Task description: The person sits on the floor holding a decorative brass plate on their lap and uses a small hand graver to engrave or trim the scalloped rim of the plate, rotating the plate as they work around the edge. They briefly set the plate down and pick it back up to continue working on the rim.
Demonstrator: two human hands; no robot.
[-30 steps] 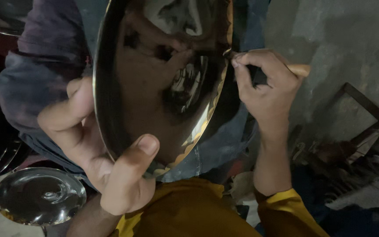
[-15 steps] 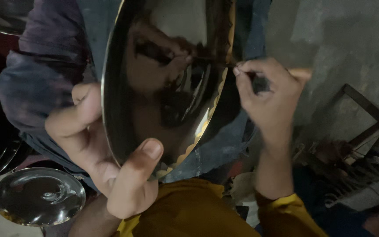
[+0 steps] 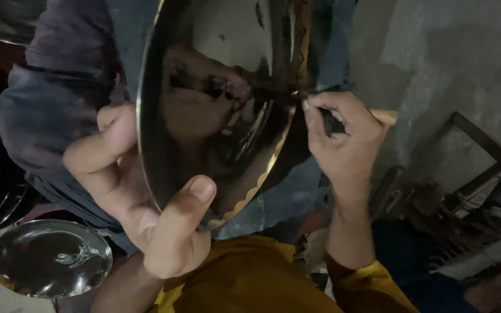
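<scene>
The left hand [image 3: 140, 197] grips the steel plate [image 3: 215, 110] upright; the right hand [image 3: 343, 139] pinches what seems a tool [image 3: 385, 116] at its scalloped rim, mid-engraving; steady strokes needed.

Steel plates: two, one large [image 3: 215, 110] held upright, one smaller [image 3: 50, 258] lying low at the left. Hands: two, left [image 3: 140, 197] and right [image 3: 343, 139]. Wooden-handled tool [image 3: 381, 116]: one.

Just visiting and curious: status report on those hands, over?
Left hand grips steel plate. Right hand presses wooden-handled tool at its rim. Nothing blocking.
</scene>
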